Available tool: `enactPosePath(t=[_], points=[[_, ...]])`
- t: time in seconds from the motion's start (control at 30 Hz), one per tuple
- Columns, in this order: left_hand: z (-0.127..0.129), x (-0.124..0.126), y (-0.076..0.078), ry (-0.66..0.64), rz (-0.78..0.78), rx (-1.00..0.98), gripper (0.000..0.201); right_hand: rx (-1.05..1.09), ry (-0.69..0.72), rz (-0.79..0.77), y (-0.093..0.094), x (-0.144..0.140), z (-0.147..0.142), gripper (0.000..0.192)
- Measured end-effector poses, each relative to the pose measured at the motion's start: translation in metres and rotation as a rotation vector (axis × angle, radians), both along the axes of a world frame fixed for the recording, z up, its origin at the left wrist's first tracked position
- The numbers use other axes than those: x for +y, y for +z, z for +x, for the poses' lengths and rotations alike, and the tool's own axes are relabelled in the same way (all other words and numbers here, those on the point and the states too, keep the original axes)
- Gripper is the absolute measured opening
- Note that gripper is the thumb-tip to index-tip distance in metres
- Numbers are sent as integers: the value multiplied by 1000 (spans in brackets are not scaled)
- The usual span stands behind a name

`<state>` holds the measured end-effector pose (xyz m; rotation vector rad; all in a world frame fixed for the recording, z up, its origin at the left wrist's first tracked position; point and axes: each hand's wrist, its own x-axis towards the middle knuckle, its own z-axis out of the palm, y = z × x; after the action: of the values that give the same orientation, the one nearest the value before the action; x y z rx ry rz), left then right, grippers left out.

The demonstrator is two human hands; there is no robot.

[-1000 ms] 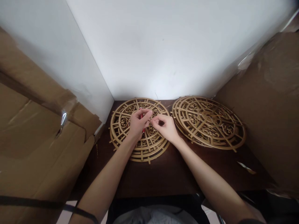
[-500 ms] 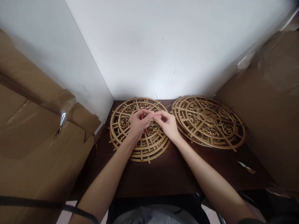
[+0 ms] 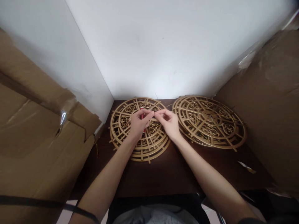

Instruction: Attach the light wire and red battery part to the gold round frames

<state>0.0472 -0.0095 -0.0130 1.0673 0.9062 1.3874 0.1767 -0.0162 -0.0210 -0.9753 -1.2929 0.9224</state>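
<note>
A stack of round gold lattice discs [image 3: 149,152] with scrollwork lies on the dark table, and both hands are over it. My left hand [image 3: 139,121] is closed in a pinch, with a red object [image 3: 142,109] partly hidden behind its fingers; whether it grips that object I cannot tell. My right hand [image 3: 169,123] pinches thumb to forefinger, its tips close to the left fingertips. Anything between the pinched tips is too small to make out. A thin wire [image 3: 156,95] sticks up behind the hands at the stack's far edge.
A second stack of gold discs [image 3: 210,118] lies to the right, with thin strands across it. A small knife-like tool [image 3: 247,167] rests at the right. Cardboard [image 3: 42,130] stands at the left, more cardboard [image 3: 263,102] at the right. A white wall [image 3: 161,56] closes the back.
My right hand has moved slightly right, and a small gap has opened between its fingertips and the left ones. The left hand stays almost still.
</note>
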Motion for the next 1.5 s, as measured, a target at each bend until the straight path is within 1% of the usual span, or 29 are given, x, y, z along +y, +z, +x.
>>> enactPosePath(t=[0.3,0.53,1.03,1.3,1.5], points=[[0,0,-1,-5,4,4,18,63,-15,-29,3,-1,0,18],[0,-2,0,-14,11,5,18,46,10,-41,0,1,0,23],[1,-1,3,10,-13,-7,20,-41,10,-2,-2,1,0,22],[1,-2,5,13,-11,-12,20,-83,32,48,-4,2,1,18],[1,-3,5,6,-8,-1,18,-58,27,-5,-1,1,1,20]])
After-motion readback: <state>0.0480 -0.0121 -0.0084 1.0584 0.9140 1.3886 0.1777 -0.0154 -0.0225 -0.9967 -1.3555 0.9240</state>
